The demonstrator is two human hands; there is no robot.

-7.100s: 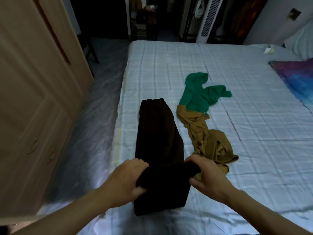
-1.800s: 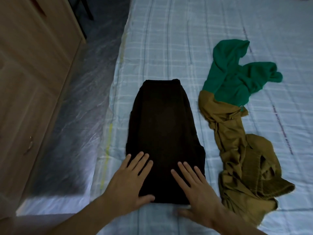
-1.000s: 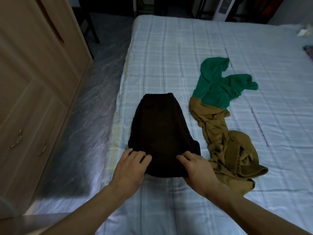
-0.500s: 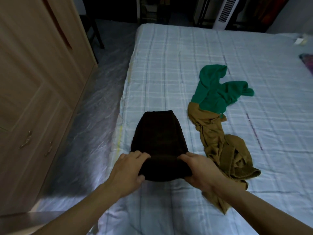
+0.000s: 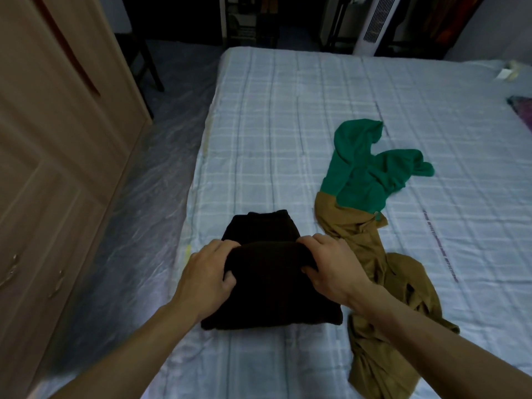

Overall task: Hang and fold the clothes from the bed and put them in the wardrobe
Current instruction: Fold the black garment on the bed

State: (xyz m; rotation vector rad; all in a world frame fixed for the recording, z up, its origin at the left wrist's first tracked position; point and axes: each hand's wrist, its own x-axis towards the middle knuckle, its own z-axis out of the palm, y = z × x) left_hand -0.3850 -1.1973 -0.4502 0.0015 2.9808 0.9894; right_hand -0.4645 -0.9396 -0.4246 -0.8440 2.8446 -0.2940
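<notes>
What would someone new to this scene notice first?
Both hands first: the left hand and right hand grip a fold of the dark garment at the near edge of the bed. To its right, a bright green garment lies crumpled, overlapping a mustard garment that trails toward the near edge. A wooden wardrobe stands at left.
</notes>
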